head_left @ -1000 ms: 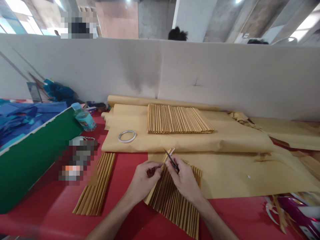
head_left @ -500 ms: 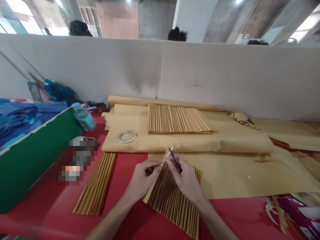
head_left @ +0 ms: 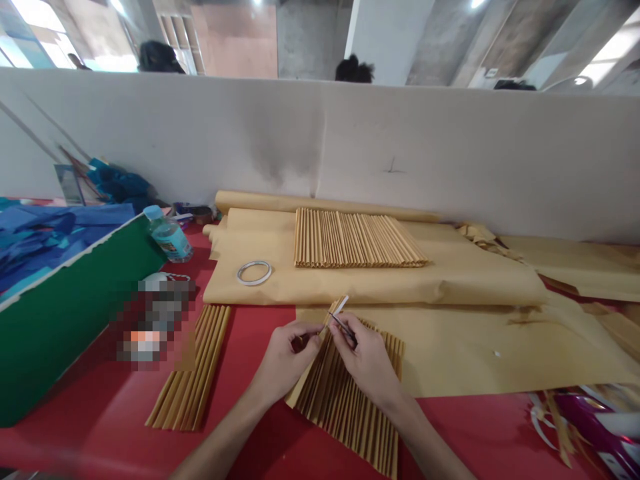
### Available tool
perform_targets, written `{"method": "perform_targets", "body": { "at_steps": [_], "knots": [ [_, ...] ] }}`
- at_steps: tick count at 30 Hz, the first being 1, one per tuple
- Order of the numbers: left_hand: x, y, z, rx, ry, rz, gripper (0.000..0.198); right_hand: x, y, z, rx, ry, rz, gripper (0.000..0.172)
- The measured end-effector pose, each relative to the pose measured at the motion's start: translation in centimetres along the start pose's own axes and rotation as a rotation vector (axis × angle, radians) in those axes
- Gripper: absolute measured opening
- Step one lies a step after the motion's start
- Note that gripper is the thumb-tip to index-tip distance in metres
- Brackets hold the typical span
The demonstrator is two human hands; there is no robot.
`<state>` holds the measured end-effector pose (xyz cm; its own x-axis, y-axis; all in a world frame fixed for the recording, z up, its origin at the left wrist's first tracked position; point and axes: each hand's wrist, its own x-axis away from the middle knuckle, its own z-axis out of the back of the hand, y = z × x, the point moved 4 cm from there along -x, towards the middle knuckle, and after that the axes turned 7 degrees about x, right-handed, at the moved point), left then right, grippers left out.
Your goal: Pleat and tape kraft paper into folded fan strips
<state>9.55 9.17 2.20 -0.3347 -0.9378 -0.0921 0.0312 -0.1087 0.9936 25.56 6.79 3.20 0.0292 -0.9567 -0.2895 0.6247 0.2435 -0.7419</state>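
A pleated brown paper piece point(head_left: 350, 407) lies on the red table point(head_left: 100, 440) just in front of me. My left hand point(head_left: 285, 360) pinches its upper left corner, fingers closed on the folds. My right hand point(head_left: 365, 360) is closed on small dark scissors point(head_left: 343, 325), whose tips rest at the top end of the pleats, beside a white strip point(head_left: 341, 305) that sticks out of the folded edge.
A second narrow pleated bundle point(head_left: 193, 367) lies to the left. A wider pleated sheet point(head_left: 355, 240) and a tape ring point(head_left: 254, 272) rest on brown paper rolls point(head_left: 450, 280) behind. A green board point(head_left: 65, 307) and a water bottle point(head_left: 167, 233) are at left; a grey partition point(head_left: 450, 153) runs behind.
The scissors tipped up away from the pleats half a second ago, then came back down to the top end of the folds. My left hand stayed on the corner.
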Motion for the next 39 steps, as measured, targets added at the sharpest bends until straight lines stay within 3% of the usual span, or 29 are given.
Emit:
{"method": "perform_targets", "body": {
  "at_steps": [15,26,32,37,39],
  "knots": [
    [0.0,0.0,-0.1,-0.003,-0.022,0.019,0.032,0.1,0.6,-0.2,0.044,0.015,0.006,0.018],
    [0.0,0.0,-0.1,0.027,-0.024,0.042,0.032,-0.3,0.4,1.3,0.021,0.073,-0.054,0.023],
    [0.0,0.0,-0.1,0.021,-0.034,0.035,0.033,-0.7,0.9,3.0,0.009,0.172,-0.135,0.03],
    [-0.1,-0.3,-0.1,0.016,-0.035,0.043,0.033,-2.4,3.6,6.2,-0.004,0.314,-0.23,0.038],
    [-0.1,-0.4,0.0,0.017,-0.035,0.038,0.032,-3.5,5.1,7.8,-0.115,0.367,-0.275,0.039]
  ]
}}
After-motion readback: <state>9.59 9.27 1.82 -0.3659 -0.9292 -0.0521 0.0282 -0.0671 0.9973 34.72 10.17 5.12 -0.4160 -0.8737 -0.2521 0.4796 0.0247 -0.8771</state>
